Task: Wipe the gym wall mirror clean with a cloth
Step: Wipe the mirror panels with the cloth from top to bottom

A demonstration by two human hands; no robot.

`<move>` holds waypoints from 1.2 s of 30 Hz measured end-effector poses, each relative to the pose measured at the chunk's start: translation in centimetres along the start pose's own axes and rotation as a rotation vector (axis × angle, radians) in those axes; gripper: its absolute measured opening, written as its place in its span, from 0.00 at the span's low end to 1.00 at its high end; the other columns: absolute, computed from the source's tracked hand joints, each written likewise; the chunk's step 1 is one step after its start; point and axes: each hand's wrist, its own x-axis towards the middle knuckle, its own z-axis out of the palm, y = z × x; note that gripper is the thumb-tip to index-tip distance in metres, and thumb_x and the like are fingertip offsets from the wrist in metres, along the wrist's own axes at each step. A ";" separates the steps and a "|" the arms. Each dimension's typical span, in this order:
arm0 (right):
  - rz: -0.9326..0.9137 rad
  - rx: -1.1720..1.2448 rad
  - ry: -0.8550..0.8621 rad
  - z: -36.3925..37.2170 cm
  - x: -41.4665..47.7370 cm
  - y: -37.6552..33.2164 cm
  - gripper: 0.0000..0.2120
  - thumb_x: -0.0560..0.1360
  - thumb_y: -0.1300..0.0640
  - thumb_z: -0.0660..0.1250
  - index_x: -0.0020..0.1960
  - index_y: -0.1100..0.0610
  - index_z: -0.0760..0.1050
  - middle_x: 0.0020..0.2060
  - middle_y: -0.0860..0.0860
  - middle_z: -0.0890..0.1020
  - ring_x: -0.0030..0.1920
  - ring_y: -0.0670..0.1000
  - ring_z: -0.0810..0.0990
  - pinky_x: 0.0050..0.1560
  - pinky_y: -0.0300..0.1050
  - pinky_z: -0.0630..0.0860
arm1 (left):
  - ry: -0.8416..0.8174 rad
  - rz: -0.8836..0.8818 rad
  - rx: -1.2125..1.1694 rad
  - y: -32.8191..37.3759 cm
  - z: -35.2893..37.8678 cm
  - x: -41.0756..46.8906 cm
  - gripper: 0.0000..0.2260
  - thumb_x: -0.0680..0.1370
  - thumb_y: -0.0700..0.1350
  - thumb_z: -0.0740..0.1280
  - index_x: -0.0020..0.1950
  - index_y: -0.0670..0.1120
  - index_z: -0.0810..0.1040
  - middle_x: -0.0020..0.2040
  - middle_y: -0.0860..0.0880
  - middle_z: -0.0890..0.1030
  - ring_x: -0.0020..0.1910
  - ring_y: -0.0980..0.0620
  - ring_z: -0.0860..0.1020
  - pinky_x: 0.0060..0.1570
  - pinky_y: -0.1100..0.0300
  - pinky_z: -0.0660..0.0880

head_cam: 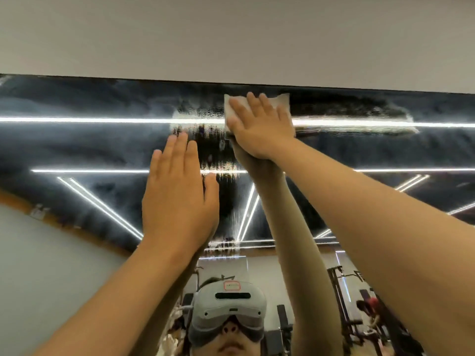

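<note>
Right hand point(259, 129) lies flat, fingers straight and slightly spread, and presses the cloth point(282, 100) against the mirror point(77, 145). It does not pinch it.

The cloth sits under the palm and fingers. Its white edge pokes out above the fingertips and to both sides, and its long axis runs sideways, parallel to the mirror's top edge. That edge is just above the fingertips, with bare wall point(231, 34) beyond, so there is no room to go up.

A clearer dark band point(347, 116) runs to the right of the hand. A wet streaky patch point(205, 140) lies to its left and below, with dull haze further left.

Left hand point(177, 199) is down-left of the grip, flat with fingers together, holding nothing, apparently braced on the glass. The right hand is the nearer one to the cloth.

Likely next move is a stroke left or down into the haze, and the left hand sits in that path.
</note>
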 end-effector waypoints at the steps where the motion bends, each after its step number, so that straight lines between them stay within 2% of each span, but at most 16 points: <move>1: 0.000 0.002 0.009 0.2 -0.1 -1.1 0.26 0.84 0.42 0.42 0.81 0.44 0.43 0.81 0.51 0.43 0.80 0.54 0.39 0.76 0.58 0.37 | -0.003 -0.021 -0.040 -0.2 0.1 -0.2 0.32 0.78 0.54 0.43 0.81 0.43 0.52 0.82 0.46 0.51 0.80 0.52 0.46 0.78 0.55 0.40; 4: -0.016 0.005 0.030 1.1 -1.1 -3.8 0.26 0.84 0.42 0.42 0.81 0.45 0.43 0.81 0.51 0.43 0.80 0.54 0.39 0.76 0.58 0.36 | 0.011 -0.032 -0.090 -0.2 0.5 -0.3 0.31 0.79 0.53 0.43 0.81 0.43 0.50 0.82 0.47 0.50 0.80 0.53 0.45 0.77 0.58 0.38; 8: -0.048 0.020 0.036 1.7 -2.6 -5.9 0.26 0.84 0.42 0.44 0.81 0.44 0.43 0.81 0.51 0.44 0.80 0.54 0.39 0.77 0.57 0.36 | 0.018 -0.045 -0.109 -0.4 0.3 -0.3 0.27 0.83 0.50 0.45 0.81 0.43 0.49 0.82 0.46 0.50 0.80 0.52 0.46 0.78 0.55 0.40; 15: -0.089 -0.002 -0.024 1.8 -8.2 -5.4 0.27 0.83 0.40 0.44 0.80 0.42 0.42 0.81 0.48 0.41 0.79 0.50 0.36 0.76 0.53 0.33 | 0.001 0.005 -0.171 -0.6 0.1 -0.4 0.29 0.81 0.52 0.42 0.80 0.42 0.54 0.81 0.45 0.56 0.80 0.52 0.50 0.79 0.55 0.43; 20: -0.132 0.026 -0.057 1.3 -8.2 -4.1 0.27 0.83 0.40 0.46 0.80 0.41 0.44 0.81 0.46 0.42 0.79 0.48 0.36 0.77 0.52 0.33 | -0.021 0.043 -0.065 -0.9 0.3 -0.1 0.30 0.82 0.56 0.44 0.80 0.41 0.54 0.81 0.45 0.55 0.80 0.50 0.49 0.79 0.52 0.44; 23: -0.119 0.026 -0.037 1.2 -8.2 -2.6 0.27 0.83 0.39 0.46 0.80 0.40 0.45 0.81 0.46 0.43 0.79 0.47 0.37 0.77 0.51 0.34 | -0.038 0.061 -0.025 -1.0 0.3 -0.1 0.29 0.83 0.57 0.48 0.80 0.42 0.56 0.81 0.45 0.55 0.80 0.50 0.49 0.79 0.52 0.43; 27: -0.110 0.017 -0.006 0.9 -8.4 0.6 0.27 0.84 0.40 0.47 0.80 0.41 0.46 0.81 0.46 0.45 0.80 0.48 0.39 0.76 0.51 0.35 | -0.064 0.096 0.047 -1.1 0.3 0.1 0.34 0.78 0.60 0.48 0.80 0.43 0.58 0.81 0.46 0.56 0.80 0.50 0.50 0.78 0.52 0.44; 36: 0.009 -0.007 -0.006 -1.2 -9.3 13.3 0.26 0.84 0.40 0.44 0.80 0.41 0.45 0.81 0.47 0.45 0.80 0.49 0.40 0.78 0.54 0.39 | -0.089 0.148 0.086 -1.2 0.2 -0.1 0.35 0.77 0.64 0.49 0.80 0.46 0.59 0.80 0.49 0.58 0.80 0.51 0.53 0.78 0.51 0.48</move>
